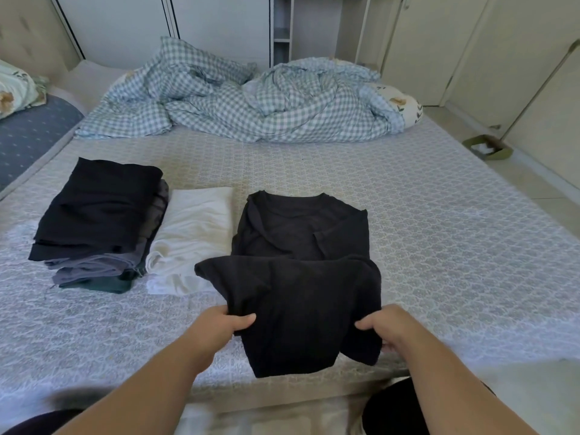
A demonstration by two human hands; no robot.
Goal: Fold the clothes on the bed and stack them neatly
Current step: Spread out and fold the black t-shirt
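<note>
A black T-shirt (301, 287) lies on the bed (439, 233) in front of me, collar away from me, its lower half lifted and doubled up over itself. My left hand (227, 321) grips the shirt's left edge. My right hand (383, 328) grips its right edge. Left of the shirt lies a folded white garment (194, 233). Further left stands a stack of folded clothes (97, 224), black on top, grey and dark green beneath.
A crumpled blue checked duvet (244, 98) covers the far part of the bed, with a floral pillow (405, 105) at its right end. Wardrobe doors (470, 48) line the right side. A dustpan (488, 147) sits on the floor right of the bed.
</note>
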